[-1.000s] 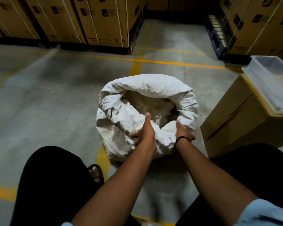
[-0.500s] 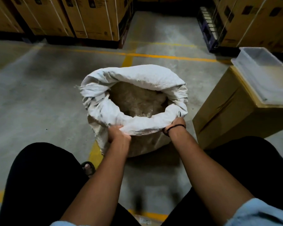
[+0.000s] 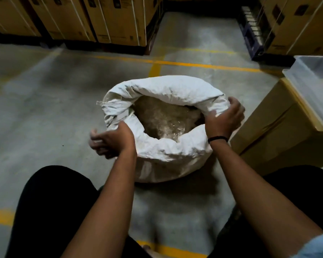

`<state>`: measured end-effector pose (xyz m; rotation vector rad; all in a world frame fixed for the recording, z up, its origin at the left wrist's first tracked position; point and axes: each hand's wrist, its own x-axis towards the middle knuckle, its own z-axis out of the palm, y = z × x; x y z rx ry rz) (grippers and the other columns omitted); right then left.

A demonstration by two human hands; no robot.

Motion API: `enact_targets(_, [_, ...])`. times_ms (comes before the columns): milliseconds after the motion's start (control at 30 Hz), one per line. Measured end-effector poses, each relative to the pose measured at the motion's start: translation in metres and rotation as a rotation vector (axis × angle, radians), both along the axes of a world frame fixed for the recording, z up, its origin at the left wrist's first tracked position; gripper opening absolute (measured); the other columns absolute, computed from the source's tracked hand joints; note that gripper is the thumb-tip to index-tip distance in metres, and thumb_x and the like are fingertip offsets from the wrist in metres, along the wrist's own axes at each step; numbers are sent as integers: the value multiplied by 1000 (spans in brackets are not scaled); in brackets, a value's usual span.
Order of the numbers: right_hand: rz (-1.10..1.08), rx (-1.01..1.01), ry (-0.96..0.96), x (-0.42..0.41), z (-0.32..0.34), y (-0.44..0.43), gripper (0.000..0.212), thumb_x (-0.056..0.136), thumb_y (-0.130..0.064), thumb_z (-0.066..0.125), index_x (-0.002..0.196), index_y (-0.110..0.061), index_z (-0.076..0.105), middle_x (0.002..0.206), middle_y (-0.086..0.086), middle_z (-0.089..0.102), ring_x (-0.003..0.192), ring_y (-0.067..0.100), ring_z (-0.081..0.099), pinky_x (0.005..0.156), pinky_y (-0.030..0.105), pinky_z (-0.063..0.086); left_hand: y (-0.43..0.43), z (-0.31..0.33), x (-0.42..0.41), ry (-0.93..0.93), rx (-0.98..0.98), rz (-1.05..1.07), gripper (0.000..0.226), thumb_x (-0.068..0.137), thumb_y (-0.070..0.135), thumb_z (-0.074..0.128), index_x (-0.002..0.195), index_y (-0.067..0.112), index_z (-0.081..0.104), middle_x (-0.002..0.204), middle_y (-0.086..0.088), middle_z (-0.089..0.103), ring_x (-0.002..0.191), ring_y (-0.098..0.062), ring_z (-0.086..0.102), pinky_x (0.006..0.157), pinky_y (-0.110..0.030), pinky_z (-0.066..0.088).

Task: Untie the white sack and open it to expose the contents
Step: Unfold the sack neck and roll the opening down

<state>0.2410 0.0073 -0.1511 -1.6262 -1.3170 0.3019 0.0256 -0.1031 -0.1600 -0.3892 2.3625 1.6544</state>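
On the floor [image 3: 45, 108] stands the white sack [image 3: 166, 90], mouth rolled wide, pale contents [image 3: 162, 120] bared inside; my right grip [image 3: 224, 120] is clamped over its right rim; my left grip [image 3: 112, 140] hangs apart, empty, beside its left rim. I reckon it best to roll both sides down evenly, lest it tip.

Dim, wide-angle edge bending, motion blur on both hands.
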Motion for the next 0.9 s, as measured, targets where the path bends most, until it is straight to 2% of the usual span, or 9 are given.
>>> enact_targets(67, [198, 51, -204, -8, 3, 13, 55, 72, -21, 61, 127, -16, 51, 133, 10, 48, 127, 32, 43, 102, 42, 35, 13, 22, 4, 379, -128, -146, 77, 70, 37, 71, 140, 24, 43, 154, -12, 31, 138, -41, 33, 111, -49, 32])
enact_targets(233, [645, -89, -771, -11, -1, 54, 63, 77, -33, 68, 133, -16, 45, 146, 15, 37, 139, 36, 30, 109, 51, 33, 43, 19, -28, 1183, -557, -1094, 69, 72, 37, 70, 136, 30, 46, 149, -10, 38, 137, -38, 34, 110, -51, 33])
enact_targets(300, [673, -153, -944, -10, -12, 69, 74, 79, -45, 69, 141, -17, 37, 155, 16, 28, 146, 37, 21, 112, 54, 27, 53, 8, -50, 1290, -654, -1255, 83, 72, 40, 73, 147, 33, 38, 161, -9, 28, 148, -38, 23, 117, -52, 26])
enact_targets(467, [577, -218, -942, -35, -32, 109, 86, 82, -45, 67, 151, -15, 24, 161, 15, 19, 148, 37, 15, 115, 56, 20, 87, -21, -72, 1085, -747, -1210, 107, 79, 55, 72, 162, 28, 11, 172, -4, 0, 156, -38, -4, 124, -56, 1])
enact_targets(567, [523, -309, -785, -45, -37, 132, 68, 87, -30, 59, 147, -15, 31, 144, 18, 47, 137, 34, 39, 112, 52, 23, 106, -28, -86, 1081, -749, -1205, 105, 81, 60, 68, 163, 30, 8, 172, -4, -2, 156, -41, -4, 122, -59, -3])
enact_targets(633, [574, -399, -621, -48, -38, 150, 53, 93, -30, 54, 142, -17, 38, 125, 20, 63, 120, 38, 55, 104, 47, 35, 115, -30, -98, 1027, -739, -1184, 101, 85, 63, 64, 163, 29, 9, 172, -6, 2, 156, -41, 4, 122, -59, 2])
enact_targets(733, [693, -471, -449, -49, -39, 174, 36, 97, -43, 53, 125, -21, 57, 121, 13, 67, 110, 33, 60, 86, 34, 44, 128, -35, -116, 763, -651, -1165, 102, 86, 66, 62, 163, 22, 9, 165, -13, 28, 148, -39, 33, 120, -55, 26])
enact_targets(833, [730, -463, -337, -47, -40, 188, 30, 94, -45, 58, 112, -21, 63, 104, 1, 67, 94, 21, 61, 78, 28, 41, 132, -43, -124, 544, -501, -1278, 87, 92, 68, 55, 155, 19, 20, 144, -17, 56, 127, -37, 57, 103, -46, 46])
enact_targets(900, [766, -500, -191, -47, -38, 197, 20, 93, -39, 64, 97, -19, 66, 77, -6, 65, 68, 12, 59, 66, 27, 43, 136, -35, -123, 388, -296, -1219, 64, 96, 59, 58, 139, 14, 41, 120, -13, 67, 104, -27, 66, 85, -35, 48])
